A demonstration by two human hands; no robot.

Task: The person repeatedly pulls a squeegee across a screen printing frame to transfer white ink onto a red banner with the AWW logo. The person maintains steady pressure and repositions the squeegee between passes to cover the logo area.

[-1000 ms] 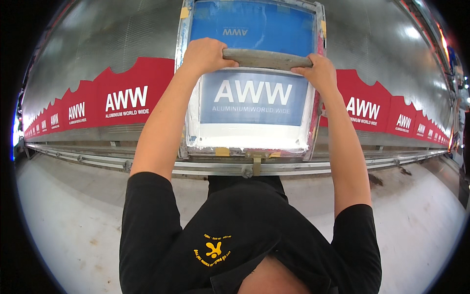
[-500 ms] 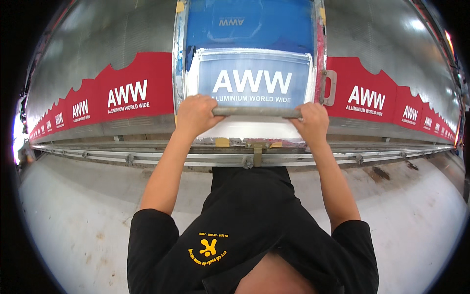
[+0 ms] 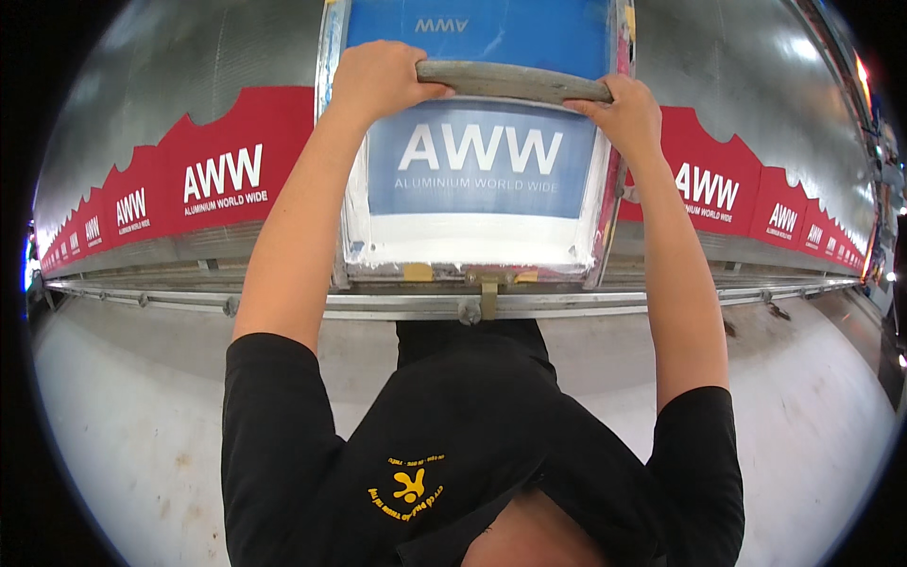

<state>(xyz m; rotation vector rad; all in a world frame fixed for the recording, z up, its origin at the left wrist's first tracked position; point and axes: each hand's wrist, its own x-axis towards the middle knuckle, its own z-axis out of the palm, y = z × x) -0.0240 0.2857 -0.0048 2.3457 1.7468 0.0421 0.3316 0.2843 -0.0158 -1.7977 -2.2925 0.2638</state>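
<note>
Both my hands grip a long squeegee [image 3: 515, 83] that spans the width of a screen-printing frame [image 3: 612, 203]. My left hand [image 3: 383, 80] is closed round its left end, thumb on the near side. Round the right end my right hand [image 3: 628, 109] is closed the same way. The squeegee lies across the blue mesh [image 3: 529, 24], at the far edge of a see-through window with white lettering. White ink [image 3: 472, 248] is smeared along the near end and the sides of the window. The squeegee's lower blade edge is mostly hidden.
Red cloth pieces [image 3: 222, 161] with white print lie in a row on the grey metal table to the left, and more red pieces [image 3: 704, 175] to the right. A metal rail [image 3: 557, 305] with a brass-coloured stop [image 3: 488, 298] runs along the near edge, before a pale floor [image 3: 142, 406].
My hands have pushed the squeegee away from me, from the near end of the window to its far edge. White ink now shows at the near end.
</note>
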